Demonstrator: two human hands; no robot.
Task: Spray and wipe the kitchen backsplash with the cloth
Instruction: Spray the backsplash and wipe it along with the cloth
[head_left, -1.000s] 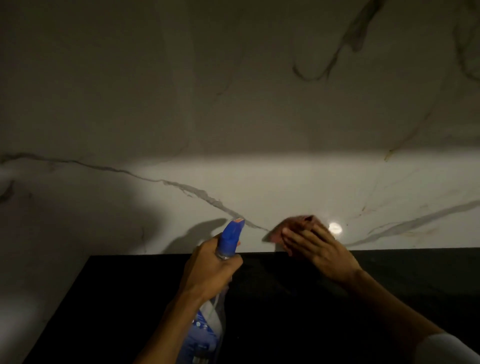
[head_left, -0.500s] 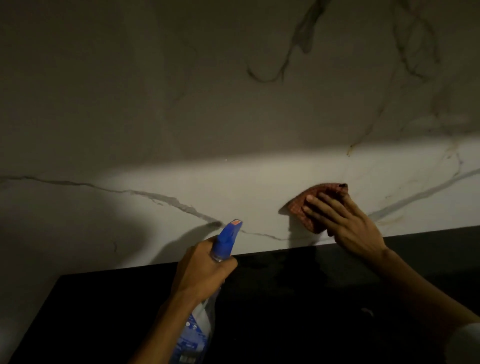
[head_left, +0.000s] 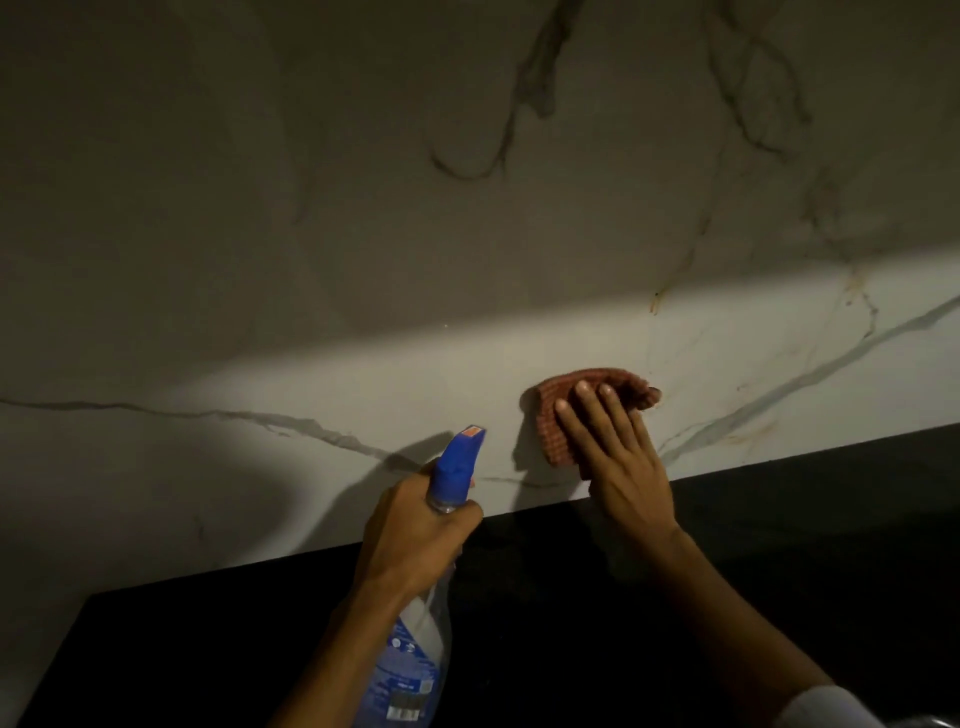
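Observation:
The backsplash (head_left: 467, 234) is pale marble with dark veins, dim above and lit in a band near the counter. My right hand (head_left: 618, 457) presses a reddish checked cloth (head_left: 558, 415) flat against the lit band, fingers straight and spread over it. To its left my left hand (head_left: 415, 535) grips the neck of a clear spray bottle (head_left: 415, 660) with a blue nozzle (head_left: 460, 460). The nozzle points up at the wall, just left of the cloth.
A black countertop (head_left: 779, 545) runs along the foot of the backsplash and fills the lower part of the view. A white sleeve (head_left: 831, 709) shows at the bottom right.
My right hand has carried the cloth up the wall from the counter edge, then held about level. The left hand with the bottle has stayed nearly in place.

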